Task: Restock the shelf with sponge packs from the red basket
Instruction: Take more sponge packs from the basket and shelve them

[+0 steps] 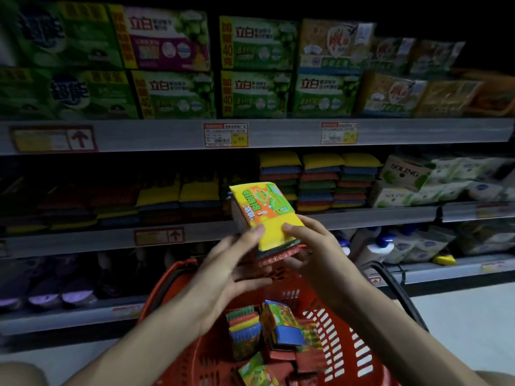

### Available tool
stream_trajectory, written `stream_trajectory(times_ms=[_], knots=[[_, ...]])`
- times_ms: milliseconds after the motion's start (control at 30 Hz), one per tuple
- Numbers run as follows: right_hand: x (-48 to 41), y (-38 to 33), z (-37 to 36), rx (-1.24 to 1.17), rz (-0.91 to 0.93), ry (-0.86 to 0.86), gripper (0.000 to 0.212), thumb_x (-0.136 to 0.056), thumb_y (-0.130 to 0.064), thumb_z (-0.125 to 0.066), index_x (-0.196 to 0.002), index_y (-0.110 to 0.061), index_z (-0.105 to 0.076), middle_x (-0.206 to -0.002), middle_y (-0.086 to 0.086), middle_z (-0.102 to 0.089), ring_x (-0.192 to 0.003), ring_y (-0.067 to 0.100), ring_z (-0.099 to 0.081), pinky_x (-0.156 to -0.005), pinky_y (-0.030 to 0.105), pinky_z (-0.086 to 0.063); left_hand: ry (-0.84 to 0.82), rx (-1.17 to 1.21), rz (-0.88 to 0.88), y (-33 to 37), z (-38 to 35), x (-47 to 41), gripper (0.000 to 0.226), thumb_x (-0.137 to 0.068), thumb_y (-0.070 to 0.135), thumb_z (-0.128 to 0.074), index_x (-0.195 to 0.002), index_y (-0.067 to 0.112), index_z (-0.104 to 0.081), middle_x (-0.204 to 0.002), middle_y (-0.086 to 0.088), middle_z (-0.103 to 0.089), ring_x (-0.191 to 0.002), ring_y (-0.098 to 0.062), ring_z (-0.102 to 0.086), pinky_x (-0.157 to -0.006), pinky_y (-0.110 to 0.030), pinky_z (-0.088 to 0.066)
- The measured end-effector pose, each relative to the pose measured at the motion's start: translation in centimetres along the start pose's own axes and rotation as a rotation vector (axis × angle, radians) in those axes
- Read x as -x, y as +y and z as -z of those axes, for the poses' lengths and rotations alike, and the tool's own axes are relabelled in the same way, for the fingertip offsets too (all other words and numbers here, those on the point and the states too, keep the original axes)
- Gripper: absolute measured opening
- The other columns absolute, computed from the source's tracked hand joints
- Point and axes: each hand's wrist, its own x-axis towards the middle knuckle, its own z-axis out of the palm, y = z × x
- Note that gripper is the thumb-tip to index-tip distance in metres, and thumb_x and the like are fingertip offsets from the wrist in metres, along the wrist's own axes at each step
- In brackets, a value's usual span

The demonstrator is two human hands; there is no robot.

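Note:
A sponge pack [264, 210] with a yellow top and an orange-green label is held up in front of the middle shelf [362, 217]. My right hand [312, 246] grips its near end, thumb on top and fingers underneath. My left hand [237, 263] touches its left side with the thumb on the yellow face and the other fingers spread. Below my arms stands the red basket [342, 344], holding several more sponge packs [276, 324]. Stacks of coloured sponges [320, 182] fill the middle shelf behind the held pack.
The top shelf carries green and orange boxes [256, 68] above price tags [225, 134]. White packs [434, 179] sit right of the sponges. Bottles [381, 246] stand on the lower shelf at right, dark purple items [55, 285] at left. A black basket handle [395, 288] arches at right.

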Motion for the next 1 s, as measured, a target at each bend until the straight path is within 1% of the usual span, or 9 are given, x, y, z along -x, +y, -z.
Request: stream_trajectory(times_ms=[200, 300, 400, 467, 533, 600, 700, 867, 1000], knots=[[-1.0, 1.4, -1.5, 0.101, 0.043, 0.044, 0.037, -0.087, -0.013, -0.075, -0.119, -0.023, -0.060, -0.119, 0.015, -0.072, -0.101, 0.029, -0.074, -0.096, 0.050, -0.054, 0.058, 0.028, -0.010, 0.2, 1.2, -0.5, 0.057, -0.068, 0.027, -0.082, -0.123, 0.016, -0.070, -0.115, -0.004, -0.077, -0.115, -0.024, -0.070, -0.087, -0.041, -0.061], [-1.1, 1.9, -2.4, 0.213, 0.114, 0.052, 0.034, -0.087, -0.024, -0.078, -0.116, -0.024, -0.061, -0.120, 0.008, -0.071, -0.108, 0.026, -0.071, -0.097, 0.049, -0.053, 0.151, 0.047, -0.029, 0.3, 2.1, -0.9, 0.065, -0.065, 0.028, -0.087, -0.125, 0.014, -0.067, -0.113, -0.006, -0.078, -0.112, -0.025, -0.071, -0.079, -0.035, -0.060], [-1.0, 2.2, -3.4, 0.340, 0.232, 0.053, 0.033, -0.086, -0.034, -0.078, -0.115, -0.027, -0.062, -0.117, -0.002, -0.072, -0.112, 0.014, -0.068, -0.095, 0.037, -0.054, 0.285, 0.082, -0.073, 0.6, 2.8, -1.3, 0.058, -0.074, 0.021, -0.087, -0.123, 0.005, -0.061, -0.109, -0.011, -0.078, -0.105, -0.025, -0.074, -0.075, -0.033, -0.059], [-1.0, 2.4, -4.1, 0.341, 0.274, 0.023, 0.032, -0.090, -0.029, -0.075, -0.119, -0.026, -0.062, -0.116, -0.007, -0.072, -0.109, 0.006, -0.068, -0.088, 0.023, -0.055, 0.339, 0.099, -0.106, 1.1, 3.2, -1.6, 0.046, -0.080, 0.018, -0.083, -0.118, 0.003, -0.063, -0.106, -0.011, -0.078, -0.102, -0.024, -0.074, -0.074, -0.032, -0.057], [-1.1, 2.5, -4.7, 0.347, 0.307, -0.007, 0.031, -0.094, -0.020, -0.071, -0.123, -0.026, -0.063, -0.116, -0.008, -0.072, -0.109, 0.002, -0.067, -0.086, 0.019, -0.054, 0.361, 0.111, -0.121, 1.6, 3.6, -2.1, 0.036, -0.084, 0.021, -0.081, -0.113, 0.006, -0.066, -0.106, -0.011, -0.078, -0.102, -0.024, -0.075, -0.074, -0.031, -0.055], [-1.4, 2.9, -5.0, 0.419, 0.342, -0.007, 0.038, -0.095, -0.018, -0.070, -0.129, -0.033, -0.062, -0.122, -0.009, -0.069, -0.115, 0.003, -0.063, -0.094, 0.025, -0.051, 0.378, 0.110, -0.135, 2.0, 3.9, -2.7, 0.034, -0.085, 0.024, -0.080, -0.111, 0.009, -0.066, -0.107, -0.010, -0.078, -0.099, -0.024, -0.076, -0.074, -0.031, -0.054], [-1.9, 3.3, -5.5, 0.529, 0.359, -0.007, 0.057, -0.088, -0.030, -0.072, -0.139, -0.047, -0.054, -0.134, -0.007, -0.059, -0.123, 0.004, -0.056, -0.103, 0.032, -0.047, 0.407, 0.139, -0.139, 2.4, 3.9, -3.2, 0.037, -0.085, 0.025, -0.081, -0.114, 0.008, -0.066, -0.105, -0.009, -0.078, -0.095, -0.025, -0.077, -0.076, -0.031, -0.056], [-2.6, 3.3, -6.1, 0.484, 0.371, -0.048, 0.062, -0.093, -0.008, -0.067, -0.141, -0.046, -0.053, -0.128, -0.012, -0.066, -0.117, -0.001, -0.061, -0.097, 0.026, -0.050, 0.456, 0.122, -0.167, 3.1, 3.6, -3.7, 0.038, -0.085, 0.028, -0.082, -0.114, 0.010, -0.066, -0.104, -0.009, -0.078, -0.094, -0.022, -0.077, -0.075, -0.028, -0.058], [-3.1, 2.9, -6.2, 0.503, 0.393, -0.052, 0.077, -0.079, -0.020, -0.064, -0.148, -0.048, -0.045, -0.134, -0.018, -0.061, -0.122, -0.005, -0.057, -0.096, 0.025, -0.050, 0.517, 0.099, -0.233, 3.9, 3.4, -4.9, 0.034, -0.085, 0.033, -0.083, -0.109, 0.013, -0.069, -0.109, -0.009, -0.074, -0.102, -0.022, -0.072, -0.074, -0.029, -0.060]])
